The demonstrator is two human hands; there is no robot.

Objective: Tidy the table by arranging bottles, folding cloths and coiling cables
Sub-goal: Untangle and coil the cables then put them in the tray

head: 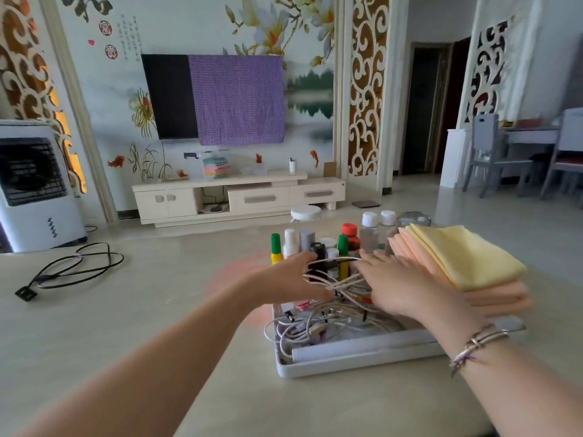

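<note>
A white tray (356, 361) on the table holds several pale cables (318, 326) in a tangle. Above it, my left hand (284, 275) and my right hand (394, 285) both grip a braided cable bundle (342, 280) that loops between them. Behind the hands stands a cluster of small bottles (347, 239) with green, red and white caps. To the right lies a stack of folded cloths (467, 257), yellow on top of peach. A loose black cable (72, 266) rests at the table's far left.
The beige table (157, 310) reaches to the bottom of the view. Beyond its far edge stand a white round stool (305, 212), a TV cabinet (239, 197) and an air cooler (34, 184) at left. Chairs and a desk (530, 137) are at the right.
</note>
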